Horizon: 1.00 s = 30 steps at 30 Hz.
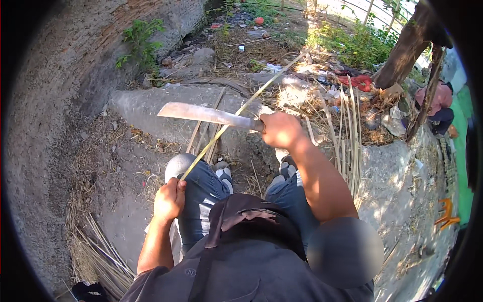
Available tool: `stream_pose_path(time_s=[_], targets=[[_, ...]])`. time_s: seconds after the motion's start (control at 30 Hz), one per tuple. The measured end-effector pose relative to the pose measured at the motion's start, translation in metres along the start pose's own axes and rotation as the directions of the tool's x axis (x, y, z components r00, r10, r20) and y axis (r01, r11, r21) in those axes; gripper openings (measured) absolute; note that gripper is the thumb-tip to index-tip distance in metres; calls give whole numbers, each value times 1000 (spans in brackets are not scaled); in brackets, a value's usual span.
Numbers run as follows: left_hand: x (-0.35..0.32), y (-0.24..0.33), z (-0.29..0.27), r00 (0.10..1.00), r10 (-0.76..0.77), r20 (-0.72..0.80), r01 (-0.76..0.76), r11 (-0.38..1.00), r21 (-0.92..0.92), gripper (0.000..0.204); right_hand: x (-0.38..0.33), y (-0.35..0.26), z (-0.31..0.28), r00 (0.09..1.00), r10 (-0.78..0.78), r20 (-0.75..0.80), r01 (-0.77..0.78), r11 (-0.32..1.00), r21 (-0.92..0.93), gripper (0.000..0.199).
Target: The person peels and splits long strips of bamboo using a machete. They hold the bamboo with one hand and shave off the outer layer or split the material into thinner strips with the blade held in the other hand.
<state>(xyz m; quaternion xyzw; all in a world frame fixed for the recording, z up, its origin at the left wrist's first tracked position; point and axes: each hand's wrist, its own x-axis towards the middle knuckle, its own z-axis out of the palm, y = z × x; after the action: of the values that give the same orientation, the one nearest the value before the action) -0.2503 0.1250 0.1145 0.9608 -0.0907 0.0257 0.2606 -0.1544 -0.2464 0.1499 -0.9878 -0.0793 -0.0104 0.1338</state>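
Note:
My left hand [169, 200] is closed on the near end of a long, thin yellowish strip, which looks like split bamboo [258, 92]. The strip slants up and away to the right from beside my left knee. In my right hand [282, 131] is the dark handle of a machete [201, 114], its broad, worn blade pointing left. The blade crosses the strip partway along its length; whether the two touch I cannot tell. Both hands are in front of my bent knees, the right one farther out.
Split strips [352, 136] lie in a bundle right of my feet, and more thin sticks [103, 256] lie at lower left. A rough wall [55, 100] rises on the left. A tree trunk [405, 48] leans at far right, near a crouching person [436, 103]. An orange plastic object [446, 213] lies right.

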Motion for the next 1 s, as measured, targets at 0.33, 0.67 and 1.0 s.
stream_pose_path(time_s=[0.33,0.67,1.0], targets=[[5,-5,5,1000,-7,4,7,1000,-30,35,11,32,0,989,150,-3,-148,980,129,22],[1,-12,5,998,55,-33,-56,997,-45,33,0,-8,12,954,-285,-97,277,957,-88,10],[1,-13,4,997,56,-44,-60,992,-108,30,-1,10,-15,991,128,-24,-126,989,82,19]])
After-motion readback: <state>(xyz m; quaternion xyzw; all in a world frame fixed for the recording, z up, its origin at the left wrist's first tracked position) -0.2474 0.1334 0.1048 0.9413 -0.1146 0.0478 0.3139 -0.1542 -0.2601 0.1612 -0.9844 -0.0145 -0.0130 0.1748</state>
